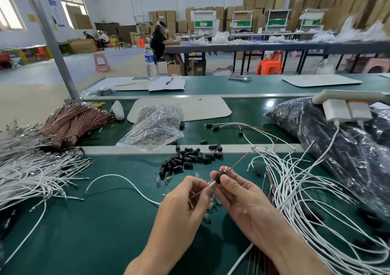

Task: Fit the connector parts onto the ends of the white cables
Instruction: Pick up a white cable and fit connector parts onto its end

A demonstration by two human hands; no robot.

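The right hand (pixel 238 192) is pinching the black connector part (pixel 218 178), and the left hand (pixel 185 198) just beside it is pinching its thin wire (pixel 238 160)

Blk connector (pixel 218 178) on reddish wire (pixel 238 161), mid-air; spare connectors (pixel 185 160) piled behind; white cables (pixel 306 190) heaped R.

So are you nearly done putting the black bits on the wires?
Not nearly. Done: a few cables wearing black ends lie further back. In hand: the right hand pinches a black connector, the left hand holds a thin wire at it. Left: a pile of connectors and big heaps of white cables.
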